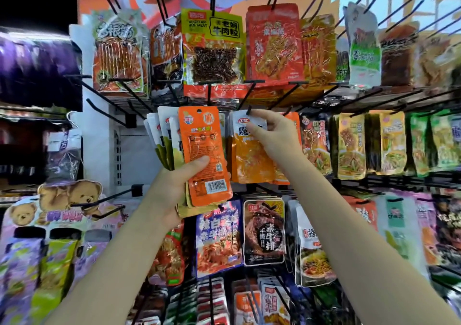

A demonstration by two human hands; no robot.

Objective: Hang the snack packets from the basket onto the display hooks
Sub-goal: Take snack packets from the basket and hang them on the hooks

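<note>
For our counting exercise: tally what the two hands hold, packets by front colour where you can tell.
Orange packets, front of the left hand's stack: 1
White-topped packets, pinched by the right hand at a hook: 1
Packets behind the orange one: several, uncountable
Total countable: 2

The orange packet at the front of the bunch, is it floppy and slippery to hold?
Probably bendy rather than stiff: the orange packet is a thin, flat pouch. It may be slippery, since its film looks glossy. Likely light too: the left hand holds a whole bunch of packets upright at once.
</note>
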